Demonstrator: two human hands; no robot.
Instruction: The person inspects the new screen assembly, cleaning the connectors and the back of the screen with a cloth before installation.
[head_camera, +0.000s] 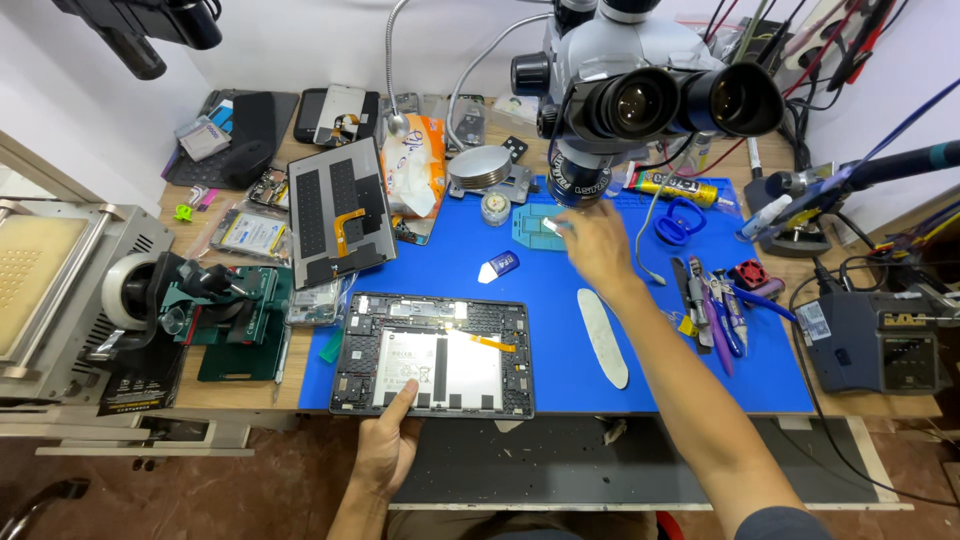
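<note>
An opened tablet lies face down at the near edge of the blue work mat, its white battery and a small orange flex cable showing. My left hand holds its near edge, thumb resting on the battery. My right hand reaches far across the mat under the microscope. Its fingertips pinch a small white piece above a teal tray.
A second opened tablet back leans at the left with a tissue pack behind it. A white spudger-like strip lies on the mat. Tweezers and pliers sit right. A soldering station stands at far right.
</note>
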